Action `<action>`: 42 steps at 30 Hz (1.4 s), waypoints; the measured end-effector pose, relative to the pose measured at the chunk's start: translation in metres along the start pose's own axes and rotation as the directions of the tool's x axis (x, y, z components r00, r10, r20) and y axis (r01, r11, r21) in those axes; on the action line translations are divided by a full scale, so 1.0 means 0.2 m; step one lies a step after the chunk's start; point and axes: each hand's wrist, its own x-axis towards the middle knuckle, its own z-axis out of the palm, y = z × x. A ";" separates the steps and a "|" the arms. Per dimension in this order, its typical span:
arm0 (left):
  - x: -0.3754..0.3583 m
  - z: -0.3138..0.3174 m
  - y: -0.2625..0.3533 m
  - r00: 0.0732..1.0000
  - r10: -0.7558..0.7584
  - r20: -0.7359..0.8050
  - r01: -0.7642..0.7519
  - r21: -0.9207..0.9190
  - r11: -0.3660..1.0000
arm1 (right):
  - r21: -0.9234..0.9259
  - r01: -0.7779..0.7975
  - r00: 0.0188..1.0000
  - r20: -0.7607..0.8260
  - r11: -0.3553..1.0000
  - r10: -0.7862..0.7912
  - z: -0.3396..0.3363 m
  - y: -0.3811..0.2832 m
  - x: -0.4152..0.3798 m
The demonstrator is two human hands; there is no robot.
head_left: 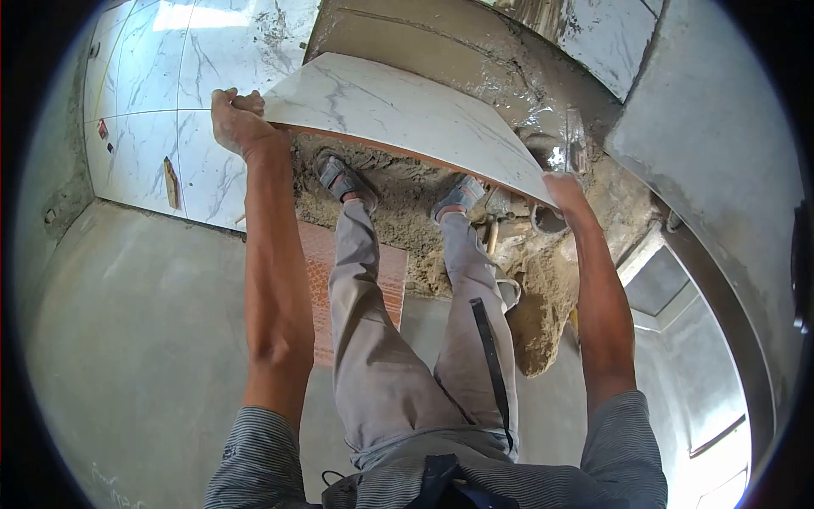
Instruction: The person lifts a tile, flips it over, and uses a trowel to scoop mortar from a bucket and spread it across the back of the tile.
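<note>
A large white floor tile [398,106] with grey marble veins spans the space between my two hands, its reddish-brown near edge facing me. My left hand [240,119] has its fingers curled at the tile's left corner. At the right corner my right hand [563,190] grips the edge, its fingers partly hidden. The tile is held up above loose sandy mortar. Beyond its far edge lies a bed of wet grey-brown mortar [407,38]. A trowel [577,140] lies near my right hand, beyond the tile's right end.
Laid marble-look tiles [144,153] cover the floor at left, with a wooden piece [171,182] on them. A reddish patterned tile [318,263] lies behind my left foot. A sand heap [543,314] and a round container [549,222] are at right. Grey walls border both sides.
</note>
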 end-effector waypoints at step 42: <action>-0.07 0.14 -0.08 0.994 0.087 0.073 -0.106 0.323 0.940 | -0.264 0.134 0.982 0.168 0.955 -0.092 -0.13 0.08 0.27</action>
